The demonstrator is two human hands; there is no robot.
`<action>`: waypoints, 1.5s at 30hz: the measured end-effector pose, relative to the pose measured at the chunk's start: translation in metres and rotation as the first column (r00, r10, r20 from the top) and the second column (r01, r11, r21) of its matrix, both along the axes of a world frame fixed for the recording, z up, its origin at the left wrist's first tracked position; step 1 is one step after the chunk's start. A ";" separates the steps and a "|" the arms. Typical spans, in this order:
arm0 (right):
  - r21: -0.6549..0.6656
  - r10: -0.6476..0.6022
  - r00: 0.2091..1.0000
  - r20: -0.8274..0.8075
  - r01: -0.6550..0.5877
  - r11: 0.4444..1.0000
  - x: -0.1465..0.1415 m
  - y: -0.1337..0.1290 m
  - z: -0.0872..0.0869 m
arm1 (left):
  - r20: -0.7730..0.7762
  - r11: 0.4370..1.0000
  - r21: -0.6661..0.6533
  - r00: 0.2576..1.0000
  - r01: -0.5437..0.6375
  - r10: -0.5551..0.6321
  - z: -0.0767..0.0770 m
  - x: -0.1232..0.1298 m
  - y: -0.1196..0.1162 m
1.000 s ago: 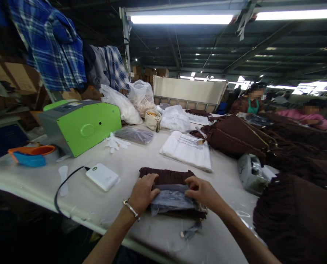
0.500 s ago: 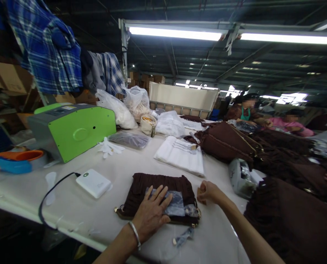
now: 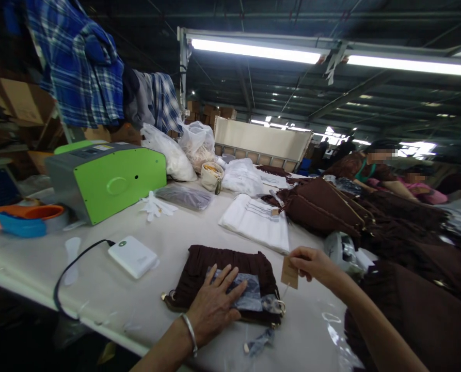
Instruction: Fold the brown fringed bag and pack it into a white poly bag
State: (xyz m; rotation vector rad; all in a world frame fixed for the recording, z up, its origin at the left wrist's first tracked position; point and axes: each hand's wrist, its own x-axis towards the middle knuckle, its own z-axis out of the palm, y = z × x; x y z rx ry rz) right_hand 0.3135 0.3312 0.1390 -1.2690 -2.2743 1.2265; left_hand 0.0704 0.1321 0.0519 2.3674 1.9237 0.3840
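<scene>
A dark brown gathered fabric bag (image 3: 226, 256) lies flat on the table in front of me. My left hand (image 3: 217, 305), fingers spread, rests on the bag and on a bluish-grey plastic-wrapped piece (image 3: 249, 292) on top of it. To the right of the bag, my right hand (image 3: 311, 263) pinches a brown cardboard hang tag (image 3: 289, 272). A thin pale string runs from the tag to the bag's right corner, by a gold-coloured ring (image 3: 281, 308). Below that corner hangs a small plastic-wrapped zip pull or tassel (image 3: 259, 342).
A white power bank (image 3: 132, 257) with a black cable lies left. Behind are a green-and-grey machine (image 3: 120, 178), an orange and blue tape dispenser (image 3: 29, 219) and stacked white bags (image 3: 257, 219). Brown bags (image 3: 319, 204) pile up right, near a grey dispenser (image 3: 338, 250). Co-workers (image 3: 365, 165) sit beyond.
My right hand has moved slightly right and up, and the hang tag now shows face-on with its string drawn out. My left hand stays on the bag. A co-worker has leaned forward.
</scene>
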 end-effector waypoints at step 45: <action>0.459 0.119 0.954 0.276 -0.240 0.855 -0.077 -0.050 -0.072 | 0.370 0.901 0.095 0.855 -0.422 0.362 -0.074 -0.083 0.042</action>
